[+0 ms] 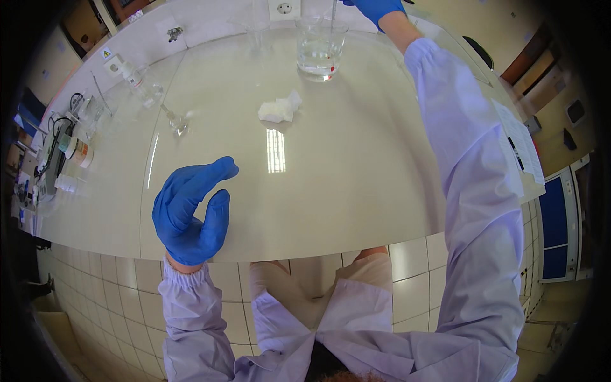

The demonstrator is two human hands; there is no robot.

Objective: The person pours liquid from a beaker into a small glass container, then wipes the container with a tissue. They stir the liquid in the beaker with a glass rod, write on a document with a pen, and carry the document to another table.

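Observation:
My left hand, in a blue glove, is over the near left of the bench, thumb and fingers curved apart with nothing between them. At the top edge, my gloved right hand is partly cut off. Its fingertips point towards a thin glass rod, but the frame hides whether they grip it. This rod stands nearly upright in a glass beaker of clear liquid, and red shows near its lower end. In front of the beaker lies a crumpled white tissue. A small glass flask stands beyond my left hand.
A white bottle and other glassware stand along the left wall. Closer are a labelled jar, a small white bottle and a grey instrument. Clear glassware is behind, left of the beaker. Paper with a pen lies right.

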